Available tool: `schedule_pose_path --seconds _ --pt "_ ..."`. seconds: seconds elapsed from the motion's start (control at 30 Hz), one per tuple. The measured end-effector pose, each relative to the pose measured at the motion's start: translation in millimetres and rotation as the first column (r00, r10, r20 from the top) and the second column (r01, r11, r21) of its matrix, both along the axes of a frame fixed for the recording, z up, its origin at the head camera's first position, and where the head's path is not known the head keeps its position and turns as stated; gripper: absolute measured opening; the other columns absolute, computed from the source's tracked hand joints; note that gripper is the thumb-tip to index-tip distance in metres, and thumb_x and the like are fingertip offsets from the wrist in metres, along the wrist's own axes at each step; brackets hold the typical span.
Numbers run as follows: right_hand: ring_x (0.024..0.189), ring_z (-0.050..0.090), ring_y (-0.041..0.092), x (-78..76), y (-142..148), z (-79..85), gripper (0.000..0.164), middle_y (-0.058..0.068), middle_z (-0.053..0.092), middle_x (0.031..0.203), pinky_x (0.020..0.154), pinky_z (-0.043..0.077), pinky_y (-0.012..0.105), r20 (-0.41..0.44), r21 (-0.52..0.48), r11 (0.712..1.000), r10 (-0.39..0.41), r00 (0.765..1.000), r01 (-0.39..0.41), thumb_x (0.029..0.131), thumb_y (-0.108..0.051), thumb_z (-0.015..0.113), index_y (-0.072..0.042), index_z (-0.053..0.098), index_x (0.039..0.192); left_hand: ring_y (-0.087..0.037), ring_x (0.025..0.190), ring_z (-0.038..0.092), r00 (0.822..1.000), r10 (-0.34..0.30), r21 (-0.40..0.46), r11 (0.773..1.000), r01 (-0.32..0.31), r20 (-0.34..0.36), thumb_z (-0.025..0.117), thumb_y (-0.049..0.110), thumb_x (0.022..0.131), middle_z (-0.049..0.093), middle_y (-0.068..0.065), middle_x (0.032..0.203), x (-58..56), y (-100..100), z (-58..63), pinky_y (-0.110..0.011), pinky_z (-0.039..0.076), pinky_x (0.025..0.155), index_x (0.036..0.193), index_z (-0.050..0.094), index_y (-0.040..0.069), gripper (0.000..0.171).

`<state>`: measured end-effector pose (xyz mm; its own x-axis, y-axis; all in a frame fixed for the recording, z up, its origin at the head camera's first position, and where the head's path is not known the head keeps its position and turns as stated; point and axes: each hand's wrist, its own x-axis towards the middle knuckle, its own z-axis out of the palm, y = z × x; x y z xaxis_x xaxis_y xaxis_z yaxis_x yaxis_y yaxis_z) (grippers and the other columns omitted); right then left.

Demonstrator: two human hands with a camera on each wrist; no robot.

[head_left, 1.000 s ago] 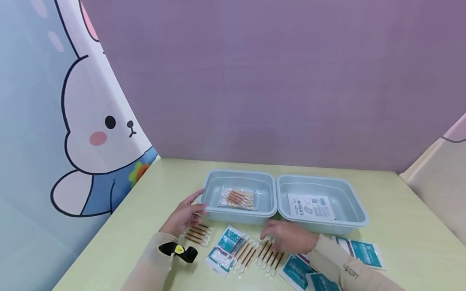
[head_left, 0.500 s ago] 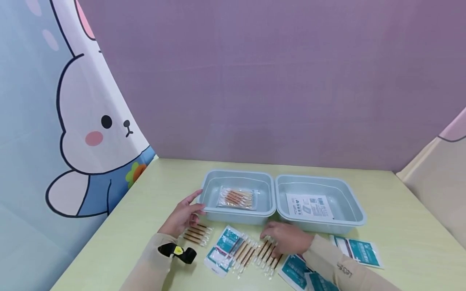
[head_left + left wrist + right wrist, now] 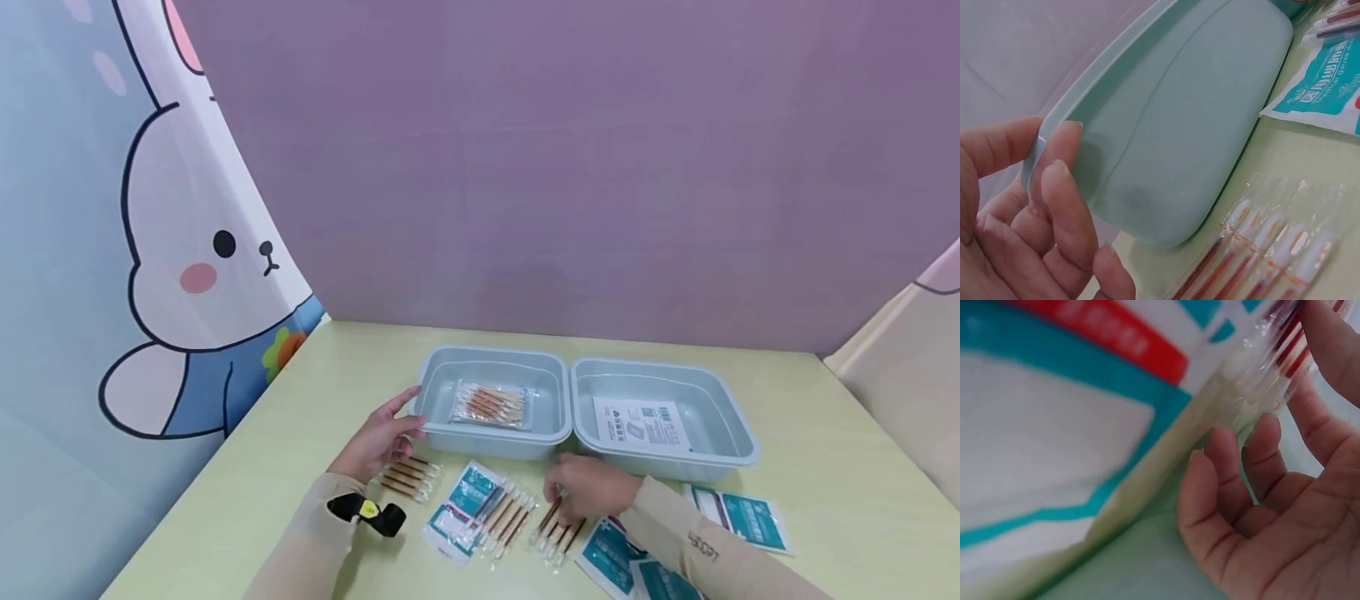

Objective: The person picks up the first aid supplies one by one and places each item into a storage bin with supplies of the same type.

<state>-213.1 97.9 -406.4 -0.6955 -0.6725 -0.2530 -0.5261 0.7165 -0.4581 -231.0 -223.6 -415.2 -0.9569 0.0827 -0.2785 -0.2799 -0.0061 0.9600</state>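
Note:
My left hand (image 3: pixel 378 442) holds the near-left corner of the left pale blue plastic basin (image 3: pixel 491 439). In the left wrist view, its thumb and fingers pinch the basin's rim (image 3: pixel 1094 72). My right hand (image 3: pixel 596 486) is palm down in front of the right basin (image 3: pixel 705 460). Its thumb and index finger pinch the upper end of a clear packet of cotton swabs (image 3: pixel 551 537) with brown sticks; in the right wrist view the packet (image 3: pixel 1288 347) reaches between them, while the other fingers curl loosely below. The left basin contains another swab packet (image 3: pixel 491 407).
A swab packet (image 3: pixel 408 479) lies by my left wrist. Centrally, another swab packet (image 3: pixel 507 523) partly covers teal-and-white gauze packs (image 3: pixel 471 496). More gauze packs (image 3: pixel 611 554) lie under my right forearm, and another (image 3: pixel 753 523) lies farther right. A printed paper (image 3: pixel 641 425) is in the right basin.
My right hand has shifted slightly right over the swab packet, its fingers now closer on the packet's upper end. The left hand keeps its hold on the basin.

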Motion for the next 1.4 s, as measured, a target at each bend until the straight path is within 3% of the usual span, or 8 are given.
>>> schedule_pose_path --seconds 0.1,0.3,0.5,0.73,0.97,1.27,1.4 --pt "0.076 0.045 0.007 -1.7 2 -1.1 0.020 -0.008 0.048 0.086 0.067 0.042 0.023 -0.015 -0.020 0.999 0.025 1.000 -0.025 0.072 -0.011 0.081 -0.020 0.064 0.079 -0.010 0.048 0.050 1.000 -0.003 0.006 1.000 0.002 0.003 0.057 0.012 0.095 0.065 0.000 0.071 -1.2 0 1.7 -0.025 0.041 0.053 0.151 0.030 0.018 0.062" --pt "0.071 0.045 0.001 -3.3 6 -5.7 0.018 -0.017 0.049 0.077 0.064 0.041 0.021 -0.109 -0.047 0.993 0.103 0.989 -0.108 0.075 -0.015 0.079 -0.023 0.063 0.073 -0.010 0.047 0.050 1.000 0.010 0.005 1.000 -0.010 0.013 0.057 0.011 0.095 0.065 0.000 0.070 -1.8 0 1.9 -0.026 0.042 0.053 0.150 0.033 0.020 0.061" --pt "0.064 0.048 -0.002 -2.0 7 -7.5 0.011 -0.022 0.055 0.071 0.060 0.042 0.022 -0.082 -0.095 0.993 0.064 0.995 -0.071 0.081 -0.019 0.075 -0.024 0.066 0.076 -0.010 0.047 0.051 1.000 0.008 0.004 1.000 -0.008 0.012 0.057 0.011 0.095 0.065 0.000 0.070 -2.0 1 0.9 -0.026 0.042 0.053 0.150 0.033 0.020 0.061" --pt "0.071 0.054 -0.003 -0.5 10 -2.2 0.004 -0.020 0.061 0.078 0.065 0.047 0.022 -0.089 -0.193 0.976 0.082 0.993 -0.098 0.085 -0.020 0.072 -0.020 0.068 0.084 -0.010 0.047 0.051 1.000 0.011 0.003 1.000 -0.011 0.010 0.058 0.011 0.094 0.065 0.000 0.070 -2.5 0 0.0 -0.026 0.041 0.053 0.150 0.034 0.020 0.061" --pt "0.069 0.054 -0.004 1.8 9 4.8 0.004 -0.016 0.065 0.082 0.064 0.047 0.022 -0.127 -0.220 0.969 0.083 0.988 -0.109 0.086 -0.018 0.070 -0.018 0.070 0.090 -0.010 0.048 0.051 1.000 0.009 0.007 1.000 -0.009 0.007 0.058 0.011 0.095 0.065 0.000 0.071 -2.6 -1 0.0 -0.026 0.041 0.053 0.150 0.032 0.020 0.061" --pt "0.062 0.053 -0.002 4.3 6 25.1 0.014 -0.006 0.069 0.090 0.063 0.048 0.023 -0.025 -0.336 0.940 0.055 0.998 -0.060 0.089 -0.017 0.066 -0.008 0.069 0.100 -0.011 0.048 0.051 1.000 0.007 0.012 1.000 -0.007 0.011 0.056 0.011 0.096 0.066 0.000 0.071 -1.6 -1 -0.4 -0.026 0.041 0.054 0.150 0.032 0.019 0.060" --pt "0.054 0.048 -0.001 2.4 4 36.0 0.014 -0.006 0.067 0.083 0.054 0.047 0.023 -0.029 -0.373 0.925 0.072 0.997 -0.077 0.091 -0.013 0.064 -0.006 0.065 0.103 -0.011 0.048 0.051 1.000 0.007 0.011 1.000 -0.007 0.007 0.056 0.011 0.096 0.066 -0.001 0.071 -0.6 0 0.3 -0.026 0.041 0.053 0.150 0.032 0.018 0.060"
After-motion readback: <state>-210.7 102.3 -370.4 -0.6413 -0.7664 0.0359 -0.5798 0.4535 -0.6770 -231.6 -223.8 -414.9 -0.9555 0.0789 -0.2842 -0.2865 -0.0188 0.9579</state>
